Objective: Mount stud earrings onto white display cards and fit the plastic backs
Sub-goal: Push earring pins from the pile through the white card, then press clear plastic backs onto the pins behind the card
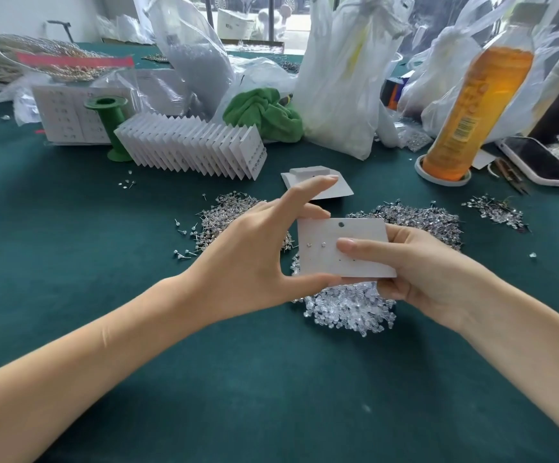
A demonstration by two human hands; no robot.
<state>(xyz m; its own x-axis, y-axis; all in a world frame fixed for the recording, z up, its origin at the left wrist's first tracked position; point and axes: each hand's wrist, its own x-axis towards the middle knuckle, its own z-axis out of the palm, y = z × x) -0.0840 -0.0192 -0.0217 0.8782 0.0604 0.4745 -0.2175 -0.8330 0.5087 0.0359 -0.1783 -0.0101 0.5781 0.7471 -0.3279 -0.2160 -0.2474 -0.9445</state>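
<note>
1. While both forearms reach in from the near edge over the green tabletop (104,295), the two hands meet at one white display card (354,235), held above the tabletop at centre frame.
2. Left hand (254,252): back of hand toward the camera, thumb under the card's lower left edge, a finger at its upper left edge; index finger extended straight, clear of the card. It pinches the card.
3. Right hand (428,272): thumb lies flat across the card face, fingers curled behind and below it. It grips the card.
4. Card: one punched hole near the top edge; two small stud earrings (316,244) seated in its left part; a few tiny dots beside the thumb.
5. Below the card lies a pile of clear plastic backs (348,309); loose-stud piles (224,215) lie to the left, with others behind and to the right.
6. Farther back: a fanned row of filled cards (194,145), a green spool (111,125), a green cloth (264,115), plastic bags (338,78).
7. Orange drink bottle (471,105) at right: label print is there, too blurred to read. A phone (538,162) lies beside it.
</note>
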